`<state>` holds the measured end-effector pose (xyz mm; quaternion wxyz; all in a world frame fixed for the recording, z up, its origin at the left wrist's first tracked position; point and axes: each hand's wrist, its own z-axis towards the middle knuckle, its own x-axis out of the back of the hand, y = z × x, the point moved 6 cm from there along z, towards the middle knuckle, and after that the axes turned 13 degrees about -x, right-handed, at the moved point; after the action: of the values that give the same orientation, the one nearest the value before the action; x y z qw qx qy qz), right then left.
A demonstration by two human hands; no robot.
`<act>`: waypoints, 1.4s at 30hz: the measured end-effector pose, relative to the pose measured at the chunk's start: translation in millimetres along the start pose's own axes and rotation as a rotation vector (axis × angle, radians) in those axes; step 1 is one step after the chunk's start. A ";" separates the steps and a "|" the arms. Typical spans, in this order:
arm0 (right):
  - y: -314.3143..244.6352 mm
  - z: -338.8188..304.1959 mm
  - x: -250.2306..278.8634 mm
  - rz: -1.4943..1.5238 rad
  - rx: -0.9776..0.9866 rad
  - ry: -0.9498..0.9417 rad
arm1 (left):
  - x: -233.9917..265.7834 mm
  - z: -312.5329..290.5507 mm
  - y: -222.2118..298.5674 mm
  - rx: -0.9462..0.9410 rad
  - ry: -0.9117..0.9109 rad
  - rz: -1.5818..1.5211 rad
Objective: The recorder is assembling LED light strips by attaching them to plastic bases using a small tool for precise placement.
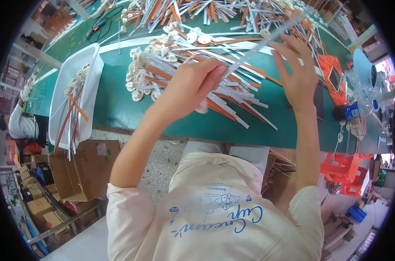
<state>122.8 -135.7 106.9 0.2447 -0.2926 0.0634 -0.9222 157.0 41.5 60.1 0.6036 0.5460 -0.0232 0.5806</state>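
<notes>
Holding a long thin metal strip (254,48) up over the green table (119,104), you have it slanting from your left hand (193,85) toward your right hand (297,74). Your left hand is closed around the strip's lower end; your right hand is spread, fingertips touching the strip near its upper end. Beneath both lies a heap of silver and orange strips with white round discs (184,69). Left of that sits a white tray (91,56) holding more strips, with cardboard boxes (88,167) below the table's edge.
</notes>
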 end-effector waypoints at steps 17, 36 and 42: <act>14.0 -65.1 -3.5 1.047 -1.007 -0.306 | -75.4 -23.9 28.6 -0.125 0.175 -0.111; 0.5 -92.1 15.1 1.180 -0.847 -0.268 | -76.4 -32.7 46.6 0.344 0.581 -1.133; -0.6 -89.2 20.3 1.081 -0.865 -0.218 | -83.7 -32.1 43.8 0.314 0.513 -1.085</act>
<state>57.3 -147.4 44.1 0.5354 -0.3822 0.5365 -0.5287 78.6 -4.9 19.4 0.7117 0.4052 0.4892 0.3001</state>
